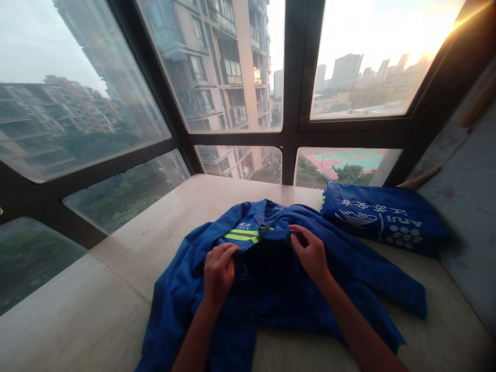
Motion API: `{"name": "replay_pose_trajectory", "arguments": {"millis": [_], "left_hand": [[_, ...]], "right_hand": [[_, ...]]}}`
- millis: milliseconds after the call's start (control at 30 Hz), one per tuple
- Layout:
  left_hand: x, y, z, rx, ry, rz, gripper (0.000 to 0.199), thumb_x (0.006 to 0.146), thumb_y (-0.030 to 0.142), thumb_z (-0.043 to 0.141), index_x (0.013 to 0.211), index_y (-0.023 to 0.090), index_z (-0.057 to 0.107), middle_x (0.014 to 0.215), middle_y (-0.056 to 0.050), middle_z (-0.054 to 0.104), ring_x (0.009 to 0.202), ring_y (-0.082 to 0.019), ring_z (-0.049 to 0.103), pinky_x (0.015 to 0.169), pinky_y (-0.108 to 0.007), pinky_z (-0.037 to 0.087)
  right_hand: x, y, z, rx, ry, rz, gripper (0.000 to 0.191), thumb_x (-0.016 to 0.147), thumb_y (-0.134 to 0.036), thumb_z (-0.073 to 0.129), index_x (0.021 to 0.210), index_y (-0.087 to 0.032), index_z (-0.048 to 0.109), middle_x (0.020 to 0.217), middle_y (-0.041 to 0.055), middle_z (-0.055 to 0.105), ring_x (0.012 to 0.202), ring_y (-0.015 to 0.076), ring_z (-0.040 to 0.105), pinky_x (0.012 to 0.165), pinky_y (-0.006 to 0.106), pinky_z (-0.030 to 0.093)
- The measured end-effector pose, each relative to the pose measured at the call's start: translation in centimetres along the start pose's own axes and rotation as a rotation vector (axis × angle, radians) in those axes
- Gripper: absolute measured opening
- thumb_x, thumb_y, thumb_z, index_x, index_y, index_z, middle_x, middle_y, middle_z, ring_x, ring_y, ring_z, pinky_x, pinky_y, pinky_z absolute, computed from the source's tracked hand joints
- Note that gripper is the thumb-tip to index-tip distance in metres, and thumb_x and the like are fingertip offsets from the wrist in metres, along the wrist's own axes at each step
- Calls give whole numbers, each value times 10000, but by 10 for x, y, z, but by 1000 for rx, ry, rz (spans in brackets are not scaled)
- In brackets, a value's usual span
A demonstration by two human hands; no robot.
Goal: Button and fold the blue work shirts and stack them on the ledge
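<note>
A blue jacket (pixel 182 274) with yellow-green stripes and white lettering lies spread on a pale stone ledge, its sleeves reaching out to both sides. My left hand (pixel 219 274) pinches the jacket's edge left of the middle, just below the stripes. Opposite it, my right hand (pixel 310 253) holds the same edge between thumb and fingers. Between the two hands the cloth is raised, with a dark opening beneath it.
The ledge (pixel 96 299) stretches to the left. At the back right lies a folded blue garment (pixel 372 212) with white print. Dark-framed windows (pixel 290 124) border the ledge, and a patterned wall (pixel 468 206) stands on the right.
</note>
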State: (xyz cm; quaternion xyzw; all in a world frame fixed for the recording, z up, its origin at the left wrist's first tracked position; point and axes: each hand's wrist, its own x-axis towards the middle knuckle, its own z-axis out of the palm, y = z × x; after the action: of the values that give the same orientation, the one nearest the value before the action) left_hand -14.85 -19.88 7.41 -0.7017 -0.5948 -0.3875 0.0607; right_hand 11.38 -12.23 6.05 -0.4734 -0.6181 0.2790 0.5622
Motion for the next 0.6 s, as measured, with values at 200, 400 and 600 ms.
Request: {"name": "replay_pose_trajectory", "arguments": {"millis": [200,400,600], "left_hand": [[-15,33,-4,-41,-429,17,246,743,76,545,877,232,681,1000,-31,709,997,-239,632,930,-431,462],[18,25,47,-129,-279,-93,259,826,141,543,1054,202,648,1131,-86,668,1073,-246,605,973,-416,478],[24,1,101,-215,-228,-135,259,820,97,501,1043,188,596,1023,-83,684,972,-224,649,893,-394,529]], "right_hand": [[-47,3,-10,-449,-306,-57,312,812,-144,511,1023,-251,714,983,51,724,922,215,670,759,302,527],[-34,-25,36,-617,-268,-193,392,841,-168,524,1221,-165,622,1182,125,647,1107,259,562,967,357,452],[-15,8,95,-585,-346,50,262,881,-195,515,1088,-172,673,1044,115,699,979,249,619,829,325,465]]}}
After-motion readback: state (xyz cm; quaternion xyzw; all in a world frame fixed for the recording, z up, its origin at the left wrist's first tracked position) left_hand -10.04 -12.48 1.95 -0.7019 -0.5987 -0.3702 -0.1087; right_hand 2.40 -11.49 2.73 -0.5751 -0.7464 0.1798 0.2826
